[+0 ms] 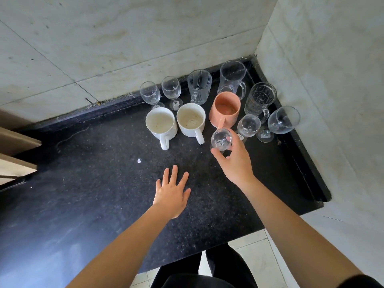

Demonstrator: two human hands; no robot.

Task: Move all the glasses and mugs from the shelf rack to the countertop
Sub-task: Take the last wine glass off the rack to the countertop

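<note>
My right hand (234,163) grips a small clear stemmed glass (220,139), upright, just in front of the pink mug (225,110) on the black countertop (104,173). My left hand (171,191) hovers flat over the counter with fingers spread and nothing in it. Two white mugs (161,123) (191,119) stand side by side to the left of the pink mug. Behind them are two wine glasses (150,92) (171,88) and three clear glass mugs (200,85) (232,77) (260,98). Two more wine glasses (248,124) (283,119) stand to the right.
Tiled walls (124,38) close the counter at the back and at the right (332,80), forming a corner behind the glassware. Wooden shelf edges (14,150) jut in at the far left. The counter's front edge drops to a tiled floor (255,256).
</note>
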